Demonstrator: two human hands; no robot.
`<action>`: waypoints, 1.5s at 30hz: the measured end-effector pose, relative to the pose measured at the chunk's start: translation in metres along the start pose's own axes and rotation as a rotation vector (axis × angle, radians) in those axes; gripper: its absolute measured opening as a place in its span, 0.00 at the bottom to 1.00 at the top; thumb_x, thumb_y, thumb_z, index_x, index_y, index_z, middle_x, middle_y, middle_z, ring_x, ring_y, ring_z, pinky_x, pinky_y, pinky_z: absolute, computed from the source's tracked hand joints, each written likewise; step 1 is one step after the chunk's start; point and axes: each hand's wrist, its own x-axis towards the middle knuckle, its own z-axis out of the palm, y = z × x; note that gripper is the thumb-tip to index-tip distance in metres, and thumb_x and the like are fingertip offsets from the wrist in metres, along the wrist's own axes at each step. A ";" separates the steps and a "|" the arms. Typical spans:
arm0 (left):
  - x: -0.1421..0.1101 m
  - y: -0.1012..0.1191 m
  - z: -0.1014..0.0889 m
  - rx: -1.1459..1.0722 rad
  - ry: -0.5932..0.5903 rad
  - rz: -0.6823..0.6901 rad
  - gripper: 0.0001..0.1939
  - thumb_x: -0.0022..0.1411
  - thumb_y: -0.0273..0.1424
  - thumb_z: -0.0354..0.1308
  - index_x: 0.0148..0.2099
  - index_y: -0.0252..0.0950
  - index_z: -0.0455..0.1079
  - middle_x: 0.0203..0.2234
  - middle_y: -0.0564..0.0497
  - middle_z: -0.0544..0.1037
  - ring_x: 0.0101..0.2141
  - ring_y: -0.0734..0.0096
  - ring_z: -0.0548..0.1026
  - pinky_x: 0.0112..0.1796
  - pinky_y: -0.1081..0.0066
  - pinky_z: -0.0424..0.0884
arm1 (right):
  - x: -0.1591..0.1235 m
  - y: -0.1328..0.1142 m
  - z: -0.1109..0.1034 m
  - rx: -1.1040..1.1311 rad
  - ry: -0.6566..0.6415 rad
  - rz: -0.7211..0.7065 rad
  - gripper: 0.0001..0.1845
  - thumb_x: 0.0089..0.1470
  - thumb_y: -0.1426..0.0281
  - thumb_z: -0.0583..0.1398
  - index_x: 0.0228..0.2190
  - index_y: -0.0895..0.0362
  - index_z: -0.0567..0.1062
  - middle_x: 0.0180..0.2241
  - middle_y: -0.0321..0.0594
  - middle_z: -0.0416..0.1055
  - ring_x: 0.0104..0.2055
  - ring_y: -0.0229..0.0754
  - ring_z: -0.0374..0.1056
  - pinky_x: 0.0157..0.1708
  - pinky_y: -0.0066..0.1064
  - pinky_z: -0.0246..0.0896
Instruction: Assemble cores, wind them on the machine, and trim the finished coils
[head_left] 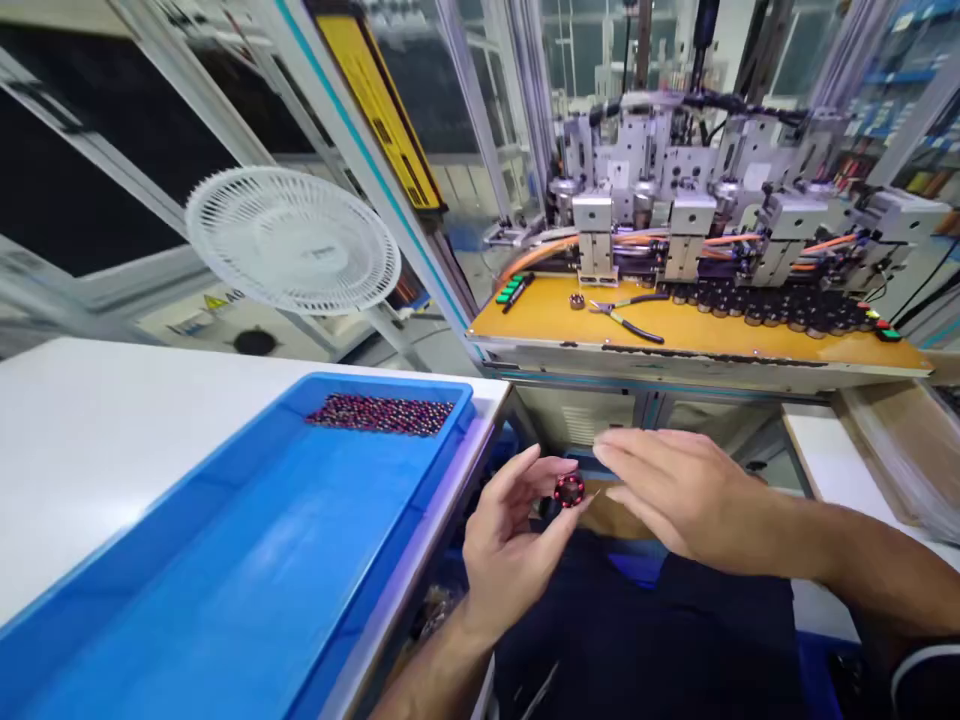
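Observation:
My left hand is raised in front of my lap, its fingertips pinching a small round dark part with red windings. My right hand hovers just right of that part, fingers stretched out flat and together, holding nothing that I can see. A large blue tray lies on the white table to the left of my hands. A pile of several similar small dark-red parts fills the tray's far end.
A white fan stands behind the table. Ahead is a machine with a yellow work surface, pliers lying on it, a row of several black round parts and grey pneumatic heads. Another white surface is at right.

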 end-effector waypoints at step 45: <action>-0.010 0.004 0.009 -0.442 -0.306 -0.429 0.16 0.52 0.28 0.69 0.45 0.39 0.78 0.47 0.40 0.77 0.43 0.60 0.79 0.38 0.69 0.79 | -0.036 -0.026 0.020 1.122 0.041 0.922 0.13 0.51 0.63 0.64 0.26 0.58 0.69 0.25 0.34 0.65 0.28 0.34 0.60 0.29 0.27 0.56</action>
